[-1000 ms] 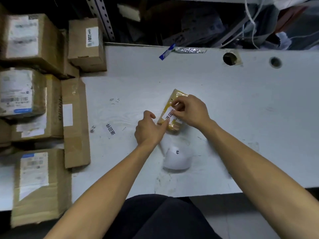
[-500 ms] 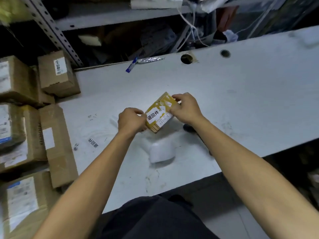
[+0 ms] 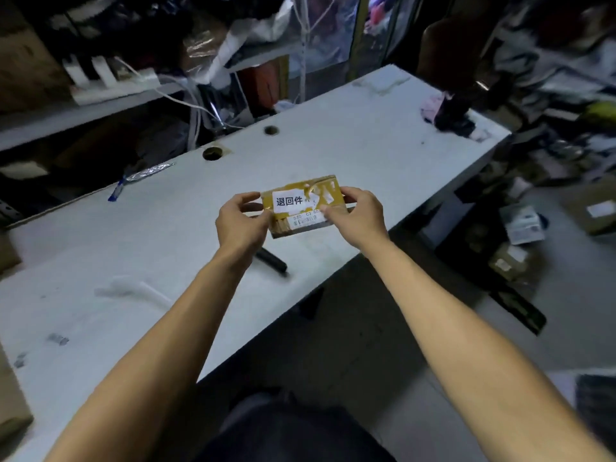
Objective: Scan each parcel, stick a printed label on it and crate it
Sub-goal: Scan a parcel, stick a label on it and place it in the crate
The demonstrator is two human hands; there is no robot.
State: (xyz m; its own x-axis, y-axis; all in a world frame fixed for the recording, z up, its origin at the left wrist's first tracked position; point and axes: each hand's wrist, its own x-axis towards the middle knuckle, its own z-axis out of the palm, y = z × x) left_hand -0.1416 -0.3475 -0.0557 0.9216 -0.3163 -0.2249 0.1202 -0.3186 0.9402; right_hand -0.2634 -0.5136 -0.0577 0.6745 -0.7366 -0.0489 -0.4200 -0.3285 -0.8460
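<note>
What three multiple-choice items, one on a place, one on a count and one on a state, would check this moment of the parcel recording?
1. Where is the small parcel?
A. Flat on the table
B. Held above the table's near edge
C. Inside a crate

2. How many round holes show in the table top?
A. Two
B. Four
C. None

3. What is the state of the parcel's white label?
A. Not yet applied
C. Hanging loose from one corner
B. Stuck on the upper face

Answers:
1 B: the left hand and right hand each grip one end, with the parcel lifted off the surface.
2 A: one larger hole and one smaller hole lie near the far edge.
3 B: the label with black characters lies flat on the brown face.
</note>
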